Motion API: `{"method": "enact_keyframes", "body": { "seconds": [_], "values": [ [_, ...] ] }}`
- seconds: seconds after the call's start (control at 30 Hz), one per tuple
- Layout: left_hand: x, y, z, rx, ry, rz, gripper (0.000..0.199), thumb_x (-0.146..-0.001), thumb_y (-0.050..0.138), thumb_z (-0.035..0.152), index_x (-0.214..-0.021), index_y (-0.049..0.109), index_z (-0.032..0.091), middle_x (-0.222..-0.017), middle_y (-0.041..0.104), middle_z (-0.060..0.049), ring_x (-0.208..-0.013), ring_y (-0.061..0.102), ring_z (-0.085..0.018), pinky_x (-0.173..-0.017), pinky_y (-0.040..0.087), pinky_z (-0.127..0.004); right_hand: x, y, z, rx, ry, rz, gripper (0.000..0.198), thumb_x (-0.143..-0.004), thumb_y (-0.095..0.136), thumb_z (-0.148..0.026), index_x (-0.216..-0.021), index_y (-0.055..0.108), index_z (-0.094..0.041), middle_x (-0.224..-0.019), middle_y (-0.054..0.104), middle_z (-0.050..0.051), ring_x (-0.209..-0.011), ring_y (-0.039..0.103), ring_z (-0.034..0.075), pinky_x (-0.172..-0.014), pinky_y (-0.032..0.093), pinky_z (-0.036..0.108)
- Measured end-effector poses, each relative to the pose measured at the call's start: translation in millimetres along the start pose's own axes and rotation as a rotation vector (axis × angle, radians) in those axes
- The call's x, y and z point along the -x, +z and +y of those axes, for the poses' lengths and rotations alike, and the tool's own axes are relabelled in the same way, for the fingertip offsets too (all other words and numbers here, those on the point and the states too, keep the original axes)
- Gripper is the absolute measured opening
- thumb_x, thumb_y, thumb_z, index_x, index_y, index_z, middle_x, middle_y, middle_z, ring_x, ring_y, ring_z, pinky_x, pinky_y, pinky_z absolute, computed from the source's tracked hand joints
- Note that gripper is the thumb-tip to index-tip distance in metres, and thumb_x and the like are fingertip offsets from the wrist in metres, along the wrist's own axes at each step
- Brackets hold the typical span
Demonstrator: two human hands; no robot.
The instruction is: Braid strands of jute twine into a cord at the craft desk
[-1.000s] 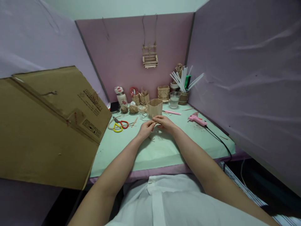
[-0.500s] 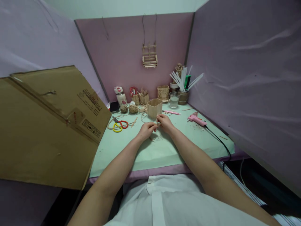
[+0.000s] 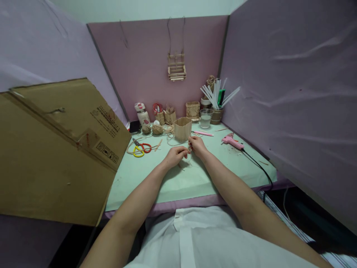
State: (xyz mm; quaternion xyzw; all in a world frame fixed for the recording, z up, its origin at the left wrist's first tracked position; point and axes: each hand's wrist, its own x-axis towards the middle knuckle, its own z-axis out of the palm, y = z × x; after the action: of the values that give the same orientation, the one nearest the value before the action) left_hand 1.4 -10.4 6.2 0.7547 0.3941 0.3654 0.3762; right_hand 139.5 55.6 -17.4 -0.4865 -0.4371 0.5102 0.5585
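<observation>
A small curl of tan twine (image 3: pixel 190 149) is pinched between my two hands, low over the green tabletop. My left hand (image 3: pixel 176 156) grips its left side with thumb and forefinger. Holding the other side, my right hand (image 3: pixel 197 145) has its fingers closed near the twine. Just behind them stands an open-topped wooden-stick holder (image 3: pixel 182 129). Balls of twine (image 3: pixel 157 129) sit to its left, with loose strands running toward the holder. Fine scraps of fibre (image 3: pixel 182 166) lie under my hands.
Scissors with red and yellow handles (image 3: pixel 142 148) lie left. A pink glue gun (image 3: pixel 232 141) rests right, its cable over the table edge. Behind are a cup of clear liquid (image 3: pixel 205 119), white glue sticks (image 3: pixel 214 95) and a bottle (image 3: pixel 142 114). A cardboard sheet (image 3: pixel 61 156) leans at left.
Both hands have shifted slightly right, and the loop of twine between them looks smaller and more tightly curled. The view has moved a little; the table items stay in place.
</observation>
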Motion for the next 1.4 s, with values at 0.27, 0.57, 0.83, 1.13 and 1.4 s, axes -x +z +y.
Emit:
{"method": "enact_keyframes", "body": {
  "seconds": [0.27, 0.57, 0.83, 1.13, 1.4],
  "values": [
    [2.8, -5.1, 9.1, 0.013, 0.065, 0.057, 0.029, -0.080, 0.051, 0.037, -0.079, 0.067, 0.014, -0.064, 0.061, -0.002, -0.066, 0.054, -0.013, -0.068, 0.043, -0.026, 3.7, 1.6, -2.5, 0.057, 0.011, 0.041, 0.022, -0.070, 0.061, -0.036, -0.063, 0.050, -0.018, -0.047, 0.044, -0.004, -0.041, 0.038, 0.007, -0.040, 0.029, 0.020],
    [-2.7, -8.4, 0.5, 0.016, -0.007, 0.232, 0.027, -0.079, 0.051, 0.036, -0.081, 0.068, 0.015, -0.062, 0.060, -0.001, -0.061, 0.052, -0.013, -0.064, 0.041, -0.025, 4.4, 0.8, -2.6, 0.391, -0.116, 0.073, 0.023, -0.075, 0.049, -0.034, -0.058, 0.049, -0.019, -0.052, 0.049, 0.000, -0.047, 0.043, 0.012, -0.050, 0.034, 0.025],
    [-9.8, -18.4, -17.9, -0.100, -0.114, 0.443, 0.025, -0.080, 0.046, 0.031, -0.083, 0.066, 0.016, -0.063, 0.062, -0.001, -0.065, 0.055, -0.015, -0.067, 0.042, -0.026, 23.2, 7.9, -9.1, 0.636, -0.873, -0.127, 0.020, -0.076, 0.048, -0.016, -0.094, 0.057, -0.019, -0.094, 0.053, 0.006, -0.076, 0.051, 0.015, -0.071, 0.042, 0.027],
    [-8.7, -15.6, -15.2, -0.181, -0.133, 0.381, 0.020, -0.079, 0.044, 0.024, -0.069, 0.060, 0.018, -0.063, 0.061, 0.000, -0.068, 0.056, -0.015, -0.070, 0.041, -0.027, 35.2, 8.2, -15.7, 0.702, -0.940, -0.190, 0.014, -0.085, 0.049, -0.026, -0.087, 0.062, -0.022, -0.096, 0.050, 0.005, -0.086, 0.049, 0.016, -0.077, 0.040, 0.026],
    [-12.4, -16.9, -25.0, -0.089, -0.117, 0.367, 0.020, -0.077, 0.046, 0.027, -0.073, 0.064, 0.018, -0.057, 0.056, 0.002, -0.061, 0.052, -0.013, -0.067, 0.040, -0.026, 33.8, 12.1, -18.1, 0.511, -0.795, -0.280, 0.011, -0.081, 0.052, -0.026, -0.075, 0.058, -0.020, -0.085, 0.053, 0.005, -0.082, 0.049, 0.017, -0.075, 0.039, 0.029]
  ]
}}
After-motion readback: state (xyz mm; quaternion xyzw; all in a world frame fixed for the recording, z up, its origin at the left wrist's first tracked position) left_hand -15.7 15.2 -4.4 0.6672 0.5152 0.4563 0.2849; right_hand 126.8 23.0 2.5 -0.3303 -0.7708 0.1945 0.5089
